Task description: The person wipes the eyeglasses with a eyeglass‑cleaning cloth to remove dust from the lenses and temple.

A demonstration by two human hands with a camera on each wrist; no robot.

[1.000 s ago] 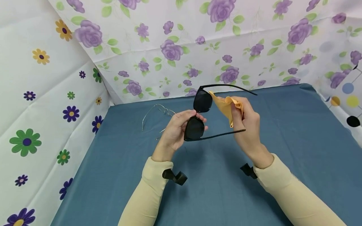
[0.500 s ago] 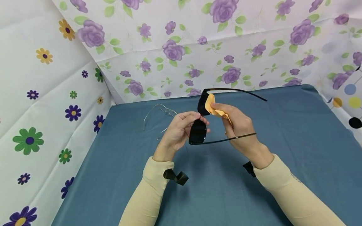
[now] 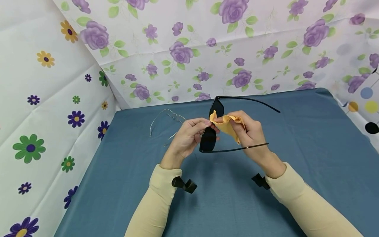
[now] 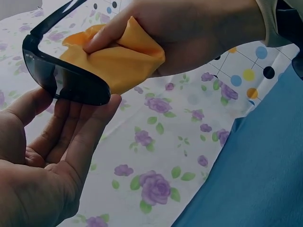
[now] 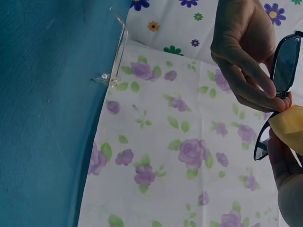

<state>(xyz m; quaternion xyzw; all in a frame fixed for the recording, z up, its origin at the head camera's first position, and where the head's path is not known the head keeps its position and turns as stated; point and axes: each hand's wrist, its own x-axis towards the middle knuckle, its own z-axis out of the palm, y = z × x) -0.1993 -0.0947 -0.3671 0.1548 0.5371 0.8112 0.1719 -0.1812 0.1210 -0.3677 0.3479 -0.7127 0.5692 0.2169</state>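
Note:
Black sunglasses (image 3: 208,140) are held up above the blue cloth, lenses stacked one over the other and both temples pointing right. My left hand (image 3: 184,140) pinches them at the bridge between thumb and fingers. In my right hand (image 3: 253,133) is a folded yellow cleaning cloth (image 3: 227,126), gripped between thumb and fingers. Its front edge lies over the bridge and the lower part of the far lens, close to my left fingertips. The left wrist view shows the cloth (image 4: 113,68) against the inner side of a dark lens (image 4: 71,80). The near temple crosses in front of my right hand.
Thin wire-framed glasses (image 3: 175,116) lie at the back left of the blue-covered table (image 3: 118,184), partly hidden behind my left hand. White flower-printed sheets (image 3: 180,75) stand along the back and left. Black camera mounts (image 3: 184,185) sit at both wrists.
The yellow cloth has moved left onto the far lens, then down toward the bridge. The sunglasses have turned more edge-on and shifted slightly right and down. The wire-framed glasses stay put.

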